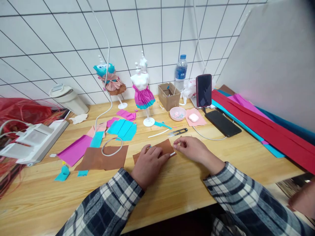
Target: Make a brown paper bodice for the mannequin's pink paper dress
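Left hand: the left hand (150,164) lay, fingers loosely bent and apart, on a brown sheet (167,146) just below the centre of the frame, covering much of it.
Right hand: the right hand (189,147) had thumb and forefinger drawn together at the sheet's right end; I couldn't tell whether anything was between them.
White strip: a short white strip (173,153) lay along the sheet's lower right edge, its left end meeting the left thumb.
Snips: the snips (178,132) lay just above the right hand.
Bowl: the pink bowl (177,119), right of centre, held small pieces too tiny to make out.
Dress forms: the pink-skirted form (139,82), upper centre, hid most of another white form (143,62).
Cut off: the red plastic (22,109) ran out at the left edge; a blurred shape (302,198) at lower right was unclear.
Writing: the bottle (181,70), upper right, bore white characters on blue, too small to read surely.
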Tool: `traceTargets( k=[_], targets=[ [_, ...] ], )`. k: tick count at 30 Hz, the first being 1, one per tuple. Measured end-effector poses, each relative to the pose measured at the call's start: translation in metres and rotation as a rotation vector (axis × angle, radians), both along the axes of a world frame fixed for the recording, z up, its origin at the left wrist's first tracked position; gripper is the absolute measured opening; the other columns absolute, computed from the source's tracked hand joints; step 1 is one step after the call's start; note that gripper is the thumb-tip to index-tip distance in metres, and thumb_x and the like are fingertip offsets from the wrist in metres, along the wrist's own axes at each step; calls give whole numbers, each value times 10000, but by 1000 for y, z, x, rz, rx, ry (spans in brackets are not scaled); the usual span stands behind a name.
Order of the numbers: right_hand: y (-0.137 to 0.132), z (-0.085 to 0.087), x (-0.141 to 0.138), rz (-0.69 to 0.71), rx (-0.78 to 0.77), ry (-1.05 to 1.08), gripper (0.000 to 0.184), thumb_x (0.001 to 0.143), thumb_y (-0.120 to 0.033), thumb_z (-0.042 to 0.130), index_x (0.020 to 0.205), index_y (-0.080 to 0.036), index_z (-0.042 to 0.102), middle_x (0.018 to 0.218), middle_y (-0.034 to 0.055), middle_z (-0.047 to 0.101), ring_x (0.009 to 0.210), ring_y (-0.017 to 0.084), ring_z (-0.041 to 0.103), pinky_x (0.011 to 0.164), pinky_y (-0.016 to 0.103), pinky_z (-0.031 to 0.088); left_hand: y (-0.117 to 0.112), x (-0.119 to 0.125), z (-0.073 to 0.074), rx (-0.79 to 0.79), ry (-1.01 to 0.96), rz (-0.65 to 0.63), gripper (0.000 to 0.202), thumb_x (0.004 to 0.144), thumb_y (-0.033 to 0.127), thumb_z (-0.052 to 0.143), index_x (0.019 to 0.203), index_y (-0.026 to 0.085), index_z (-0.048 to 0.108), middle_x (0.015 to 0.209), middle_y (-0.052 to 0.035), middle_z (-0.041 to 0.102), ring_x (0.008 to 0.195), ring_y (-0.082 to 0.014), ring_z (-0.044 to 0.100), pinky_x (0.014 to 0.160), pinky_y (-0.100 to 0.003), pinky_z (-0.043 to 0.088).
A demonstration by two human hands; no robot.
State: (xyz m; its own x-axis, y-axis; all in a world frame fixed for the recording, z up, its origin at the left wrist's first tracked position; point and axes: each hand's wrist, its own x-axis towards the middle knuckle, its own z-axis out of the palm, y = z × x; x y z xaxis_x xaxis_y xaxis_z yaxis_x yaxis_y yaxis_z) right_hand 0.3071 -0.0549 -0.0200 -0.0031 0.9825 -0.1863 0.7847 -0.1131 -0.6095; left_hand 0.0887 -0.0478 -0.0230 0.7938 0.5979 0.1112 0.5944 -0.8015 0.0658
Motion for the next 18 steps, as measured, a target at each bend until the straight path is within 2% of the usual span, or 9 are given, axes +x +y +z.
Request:
traceTargets(
  k=[4,6,8,11,13,15,18],
  targets=[
    [-3,-2,-12,54,41,-17,74,758,-274,660,744,-213,698,755,-3,611,675,131,542,595,241,362,-2,3,1,10,-26,4,325,937,177,484,1194,315,629,962,-37,649,914,-211,576,980,-465,374],
    [-4,-2,-16,83,77,23,50,758,-226,637,752,-202,679,769,-3,611,698,132,543,620,239,374,0,0,3,-7,-91,36,293,947,203,472,1179,290,629,984,-43,662,924,-217,585,968,-460,392],
    [-3,2,-18,97,106,79,62,786,-238,606,779,-199,653,717,-15,597,659,129,523,606,239,367,6,-10,6,-40,-236,93,309,961,231,434,1224,252,593,1061,-67,664,981,-228,587,949,-442,422],
    [3,14,-19,101,127,222,93,830,-295,572,812,-204,584,654,-38,582,587,119,497,567,235,352,25,-39,10,-64,-562,282,382,984,306,364,1323,204,507,1189,-109,626,1115,-237,559,980,-432,433],
    [11,24,-21,118,138,378,126,830,-317,585,886,-213,542,675,-41,611,596,117,526,570,229,361,39,-62,10,-120,-731,452,446,956,441,422,1319,195,503,1195,-114,614,1123,-245,566,981,-436,448],
    [19,34,-24,132,176,508,226,822,-318,609,1001,-219,513,713,-38,635,611,118,548,580,230,371,49,-78,8,-299,-866,557,566,903,567,461,1303,170,507,1200,-130,610,1134,-259,574,971,-440,467],
    [28,41,-24,167,276,656,341,837,-315,623,1140,-230,491,759,-31,629,657,124,563,616,244,397,50,-82,3,-751,-1102,571,759,818,678,521,1360,153,436,1332,-180,543,1226,-285,541,1030,-460,439]
  ],
)
